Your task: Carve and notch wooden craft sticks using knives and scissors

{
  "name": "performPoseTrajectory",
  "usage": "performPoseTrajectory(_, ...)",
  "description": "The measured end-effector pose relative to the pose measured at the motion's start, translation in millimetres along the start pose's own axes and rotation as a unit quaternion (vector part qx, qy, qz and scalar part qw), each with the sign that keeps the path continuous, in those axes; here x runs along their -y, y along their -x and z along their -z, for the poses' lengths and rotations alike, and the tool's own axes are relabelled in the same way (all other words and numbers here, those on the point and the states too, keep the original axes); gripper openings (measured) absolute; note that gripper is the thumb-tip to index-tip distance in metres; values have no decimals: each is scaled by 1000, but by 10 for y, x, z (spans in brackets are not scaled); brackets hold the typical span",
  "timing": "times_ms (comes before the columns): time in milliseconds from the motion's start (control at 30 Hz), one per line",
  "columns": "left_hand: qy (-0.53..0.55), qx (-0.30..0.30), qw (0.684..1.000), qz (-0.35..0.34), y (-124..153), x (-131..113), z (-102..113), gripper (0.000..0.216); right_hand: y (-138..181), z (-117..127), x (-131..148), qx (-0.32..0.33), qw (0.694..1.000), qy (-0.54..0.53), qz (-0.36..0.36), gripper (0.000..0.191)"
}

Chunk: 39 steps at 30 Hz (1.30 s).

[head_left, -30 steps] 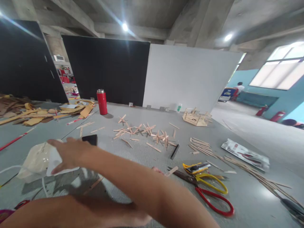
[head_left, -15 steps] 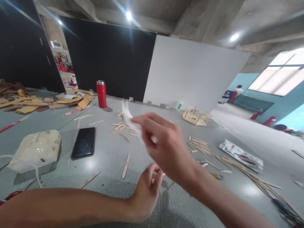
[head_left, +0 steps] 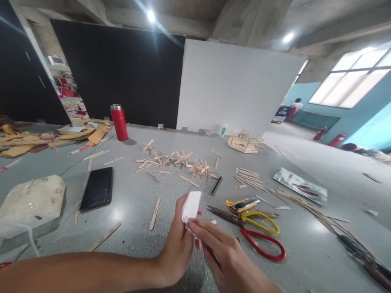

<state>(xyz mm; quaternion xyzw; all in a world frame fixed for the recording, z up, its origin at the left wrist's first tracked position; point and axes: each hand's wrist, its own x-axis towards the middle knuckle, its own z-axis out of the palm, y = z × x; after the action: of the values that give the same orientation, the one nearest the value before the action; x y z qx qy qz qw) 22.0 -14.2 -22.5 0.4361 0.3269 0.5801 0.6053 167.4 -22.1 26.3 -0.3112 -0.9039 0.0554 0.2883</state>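
Low in the middle of the view, my left hand (head_left: 176, 248) and my right hand (head_left: 220, 252) meet over the grey table (head_left: 131, 195). Both pinch a small folded white tissue (head_left: 191, 206) that stands up between their fingertips. The left fingers curl around its left side; the right fingers press its lower end. Just right of the hands lie scissors with a red and a yellow handle (head_left: 255, 232) and a yellow utility knife (head_left: 242, 204).
Wooden craft sticks (head_left: 180, 160) are scattered mid-table, with more in a bundle (head_left: 249, 177). A black phone (head_left: 97, 189) and a plastic-wrapped pack (head_left: 29, 203) lie at left. A red flask (head_left: 119, 122), a stick model (head_left: 242, 142) and cardboard scraps (head_left: 45, 136) sit farther back.
My right hand pulled the tissue from the pack at left, swung it across and brought it down to my left hand. The left hand now grips it too.
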Motion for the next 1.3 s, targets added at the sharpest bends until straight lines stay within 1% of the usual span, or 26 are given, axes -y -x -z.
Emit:
performPoseTrajectory(100,-4,-2,1000,7,-25,-77,-11,19,78,-11,37,-26,1000,5,-11,43)
performPoseTrajectory(167,-12,-10,1000,15,-76,-119,-19,12,125,31,43,-61,998,18,-10,39)
performPoseTrajectory(233,-20,-21,999,26,-140,-153,-25,9,151,91,31,-92,995,36,-3,39)
performPoseTrajectory(300,-22,-30,999,36,-191,-177,-31,10,142,139,7,-101,994,48,-1,38)
performPoseTrajectory(367,-22,-29,998,44,-211,-183,-35,12,98,156,-18,-93,994,52,-12,37)
performPoseTrajectory(500,-22,-28,998,58,-180,-133,-33,13,-26,96,-50,-61,997,33,-31,46)
performPoseTrajectory(567,-26,-29,997,61,-155,-103,-25,15,-70,54,-56,-50,998,8,-22,42)
performPoseTrajectory(667,-33,-26,998,55,-123,-106,-11,16,-105,18,-46,-57,998,-31,-9,26)
performPoseTrajectory(733,-42,-26,998,47,-104,-145,-1,16,-114,8,-20,-64,997,-48,-3,20)
performPoseTrajectory(833,-65,-28,997,26,-86,-217,15,28,-120,-18,36,-72,996,-61,3,22)
performPoseTrajectory(900,-78,-22,997,8,-88,-248,24,30,-124,-47,67,-79,995,-68,1,24)
performPoseTrajectory(967,-90,-16,996,-13,-98,-257,34,29,-129,-75,85,-85,993,-78,-15,21)
performPoseTrajectory(1033,-105,-11,994,-30,-112,-254,43,26,-131,-91,88,-91,991,-86,-46,20)
performPoseTrajectory(1133,-124,2,991,-41,-139,-260,51,23,-115,-99,77,-104,987,-80,-88,21)
performPoseTrajectory(1200,-137,7,990,-34,-168,-278,54,21,-92,-107,69,-99,989,-66,-85,20)
performPoseTrajectory(1300,-160,19,987,1,-223,-310,67,14,-57,-113,64,-70,996,-30,-46,17)
